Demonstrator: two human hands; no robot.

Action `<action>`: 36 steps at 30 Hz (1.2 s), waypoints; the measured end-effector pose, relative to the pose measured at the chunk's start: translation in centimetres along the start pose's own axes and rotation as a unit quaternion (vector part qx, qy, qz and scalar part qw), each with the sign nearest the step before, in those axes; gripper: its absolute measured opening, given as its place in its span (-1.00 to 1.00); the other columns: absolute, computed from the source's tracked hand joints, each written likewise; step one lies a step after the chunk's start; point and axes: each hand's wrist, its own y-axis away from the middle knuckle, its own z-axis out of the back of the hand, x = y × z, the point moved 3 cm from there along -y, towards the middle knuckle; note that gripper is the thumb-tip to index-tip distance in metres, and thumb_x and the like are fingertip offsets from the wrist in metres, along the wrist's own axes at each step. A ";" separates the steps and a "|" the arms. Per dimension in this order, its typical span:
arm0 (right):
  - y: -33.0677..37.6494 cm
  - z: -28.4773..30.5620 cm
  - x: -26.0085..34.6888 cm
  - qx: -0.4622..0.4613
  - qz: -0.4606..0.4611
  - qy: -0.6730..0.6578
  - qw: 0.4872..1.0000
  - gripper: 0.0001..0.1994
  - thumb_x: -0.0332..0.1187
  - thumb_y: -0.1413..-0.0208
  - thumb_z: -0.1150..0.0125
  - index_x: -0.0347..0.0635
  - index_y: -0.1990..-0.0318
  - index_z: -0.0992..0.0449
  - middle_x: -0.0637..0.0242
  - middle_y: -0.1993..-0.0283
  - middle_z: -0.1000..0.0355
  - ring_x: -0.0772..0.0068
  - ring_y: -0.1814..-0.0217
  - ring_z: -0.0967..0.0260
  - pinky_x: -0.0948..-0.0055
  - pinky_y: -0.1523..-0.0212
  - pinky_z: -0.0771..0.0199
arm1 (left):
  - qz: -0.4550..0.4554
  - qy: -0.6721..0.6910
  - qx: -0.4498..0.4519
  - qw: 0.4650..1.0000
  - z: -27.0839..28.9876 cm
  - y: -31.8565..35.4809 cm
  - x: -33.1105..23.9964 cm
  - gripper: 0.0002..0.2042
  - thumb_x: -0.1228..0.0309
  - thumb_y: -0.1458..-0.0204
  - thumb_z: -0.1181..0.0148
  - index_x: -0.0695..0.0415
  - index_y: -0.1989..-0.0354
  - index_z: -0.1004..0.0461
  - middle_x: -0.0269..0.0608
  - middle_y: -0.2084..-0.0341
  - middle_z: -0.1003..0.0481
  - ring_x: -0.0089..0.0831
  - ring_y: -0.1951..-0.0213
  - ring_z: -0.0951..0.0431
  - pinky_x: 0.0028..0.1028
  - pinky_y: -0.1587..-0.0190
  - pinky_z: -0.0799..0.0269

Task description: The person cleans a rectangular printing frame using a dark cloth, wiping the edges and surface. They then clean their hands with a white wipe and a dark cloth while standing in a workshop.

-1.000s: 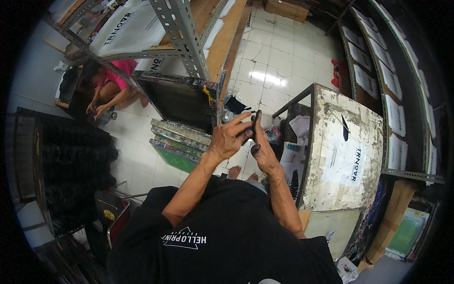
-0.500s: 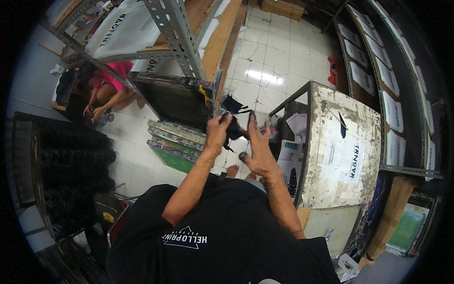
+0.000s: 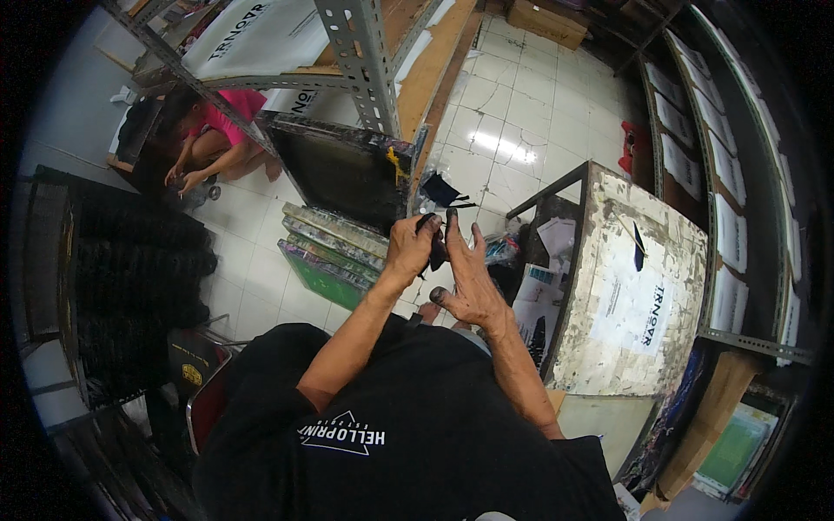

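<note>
My left hand (image 3: 408, 252) is closed on a small crumpled black cloth (image 3: 437, 253), with its thumb up along the cloth's edge. Beside it, my right hand (image 3: 470, 282) has its fingers stretched and its thumb apart, the fingers against or just beside the cloth. Dark stains cover the fingertips of both hands. Beyond them, another piece of black cloth (image 3: 440, 191) lies low near the foot of the shelf post.
A dark framed screen (image 3: 334, 174) leans at the metal rack (image 3: 358, 65), with several frames (image 3: 326, 269) stacked below. On my right stands a worn table (image 3: 608, 226) holding a printed sheet. A person in pink (image 3: 228, 130) crouches at far left. Shelves (image 3: 721, 200) line the right.
My hands have come closer together around the black cloth, and the right fingers have straightened. The whole view has shifted slightly. The crouching person stays in the same place.
</note>
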 end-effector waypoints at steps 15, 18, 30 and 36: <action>-0.8 -0.4 1.8 0.080 0.076 0.137 0.984 0.01 0.18 0.09 -0.12 -0.42 -0.38 0.01 -0.01 0.03 -0.51 -0.07 -0.48 0.01 -0.33 -0.44 0.59 | 0.046 -0.084 0.075 0.993 3.4 0.8 1.9 -0.73 0.32 -0.16 -0.04 0.29 0.37 -0.57 -0.19 0.58 -0.53 -0.53 0.48 -0.51 -0.48 0.43 -0.40; -0.8 -0.5 1.6 0.056 0.103 0.143 0.983 -0.06 0.23 0.03 -0.02 -0.38 -0.35 -0.08 0.09 0.08 -0.54 -0.03 -0.51 0.05 -0.36 -0.43 0.55 | 0.190 0.164 0.074 0.965 2.5 0.8 3.9 -0.73 0.30 -0.16 -0.06 0.27 0.36 -0.57 -0.21 0.54 -0.54 -0.51 0.49 -0.52 -0.48 0.45 -0.40; -0.2 2.0 1.9 0.044 0.102 0.127 0.986 -0.54 0.12 0.22 -0.35 -0.04 0.30 -0.67 0.42 0.34 -0.59 0.17 -0.39 -0.20 -0.33 -0.44 0.41 | -0.052 0.127 0.069 0.988 3.6 -0.2 -3.2 -0.58 0.12 -0.30 0.02 0.29 0.06 -0.52 -0.18 0.30 -0.60 -0.41 0.26 -0.58 -0.45 0.10 -0.46; -0.1 0.9 1.7 0.068 0.100 0.118 0.986 -0.53 0.11 0.23 -0.33 -0.08 0.29 -0.65 0.40 0.42 -0.56 0.19 -0.19 -0.34 -0.42 -0.44 0.61 | -0.152 -0.217 0.082 0.961 0.4 0.8 -2.5 -0.74 0.26 -0.12 -0.19 0.24 0.24 -0.55 0.06 0.49 -0.53 -0.07 0.38 -0.56 -0.25 0.32 -0.43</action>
